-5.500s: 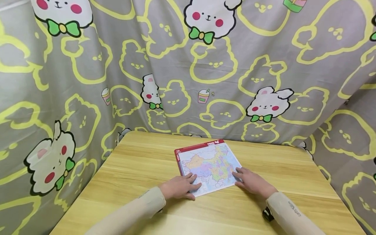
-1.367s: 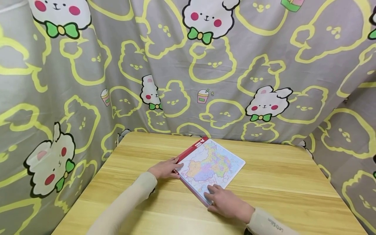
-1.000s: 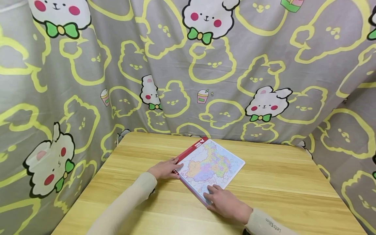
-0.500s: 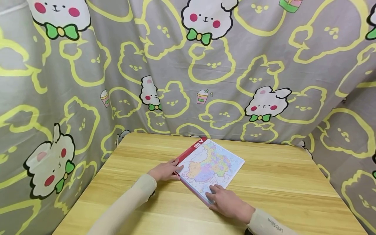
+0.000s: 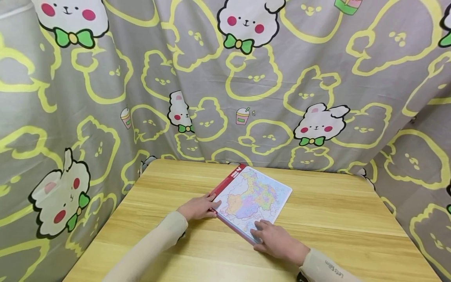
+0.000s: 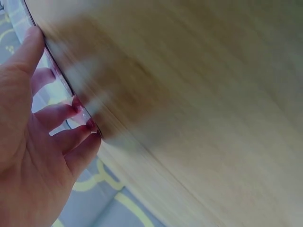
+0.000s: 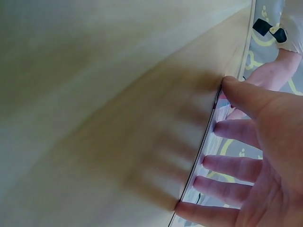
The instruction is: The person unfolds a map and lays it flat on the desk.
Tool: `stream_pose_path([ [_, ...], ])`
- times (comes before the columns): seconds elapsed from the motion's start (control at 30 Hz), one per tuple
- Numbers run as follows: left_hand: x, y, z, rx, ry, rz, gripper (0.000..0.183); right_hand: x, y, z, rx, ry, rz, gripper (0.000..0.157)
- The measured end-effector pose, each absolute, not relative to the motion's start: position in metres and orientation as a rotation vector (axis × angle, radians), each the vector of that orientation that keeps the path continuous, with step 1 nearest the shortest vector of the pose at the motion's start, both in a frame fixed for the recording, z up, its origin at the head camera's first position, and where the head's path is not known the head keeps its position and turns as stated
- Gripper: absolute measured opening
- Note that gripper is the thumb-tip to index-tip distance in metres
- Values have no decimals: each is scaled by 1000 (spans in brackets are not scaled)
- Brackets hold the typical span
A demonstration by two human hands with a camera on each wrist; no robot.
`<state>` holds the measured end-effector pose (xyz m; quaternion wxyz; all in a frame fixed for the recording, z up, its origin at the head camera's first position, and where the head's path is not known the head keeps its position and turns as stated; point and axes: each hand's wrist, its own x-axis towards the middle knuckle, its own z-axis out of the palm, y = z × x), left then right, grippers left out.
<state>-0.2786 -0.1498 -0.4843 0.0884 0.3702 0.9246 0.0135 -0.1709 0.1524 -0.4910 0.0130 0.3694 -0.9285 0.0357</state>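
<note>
A thin map sheet or board [image 5: 250, 196] with a coloured map of China and a red header strip lies flat on the wooden table, turned so that one corner points towards the back. My left hand [image 5: 199, 205] rests at its left corner, fingertips on the red strip and map margin. In the left wrist view the left thumb [image 6: 29, 49] lies along the map's edge, fingers spread over its face. My right hand [image 5: 276, 239] touches the near corner with fairly straight fingers. The right wrist view shows the right fingers [image 7: 232, 168] spread across the map, fingertips near the table surface.
The light wooden table [image 5: 352, 219] extends around the map on all sides. A grey curtain [image 5: 260, 78] with yellow outlines and white cartoon animals hangs close behind the table's back edge and along both sides.
Since the oldest frame the map has rotated counterclockwise; my left hand went to its left corner, my right hand to the near corner. Lately it has turned slightly more, the right hand shifting right.
</note>
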Motion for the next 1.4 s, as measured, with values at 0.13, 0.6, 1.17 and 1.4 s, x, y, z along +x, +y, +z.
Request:
stream_pose_path([
  [0.13, -276, -149, -482, 1115, 2748, 19, 55, -172, 155, -491, 1150, -2907, 135, 46],
  [0.6, -270, -150, -483, 1209, 2761, -58, 51, -178, 166, -491, 1201, -2894, 158, 44],
  [1.17, -260, -146, -484, 1265, 2782, -111, 47, -185, 178, -490, 1201, -2886, 173, 43],
  [1.4, -258, -146, -488, 1254, 2793, -80, 46, -187, 182, -492, 1212, -2883, 216, 41],
])
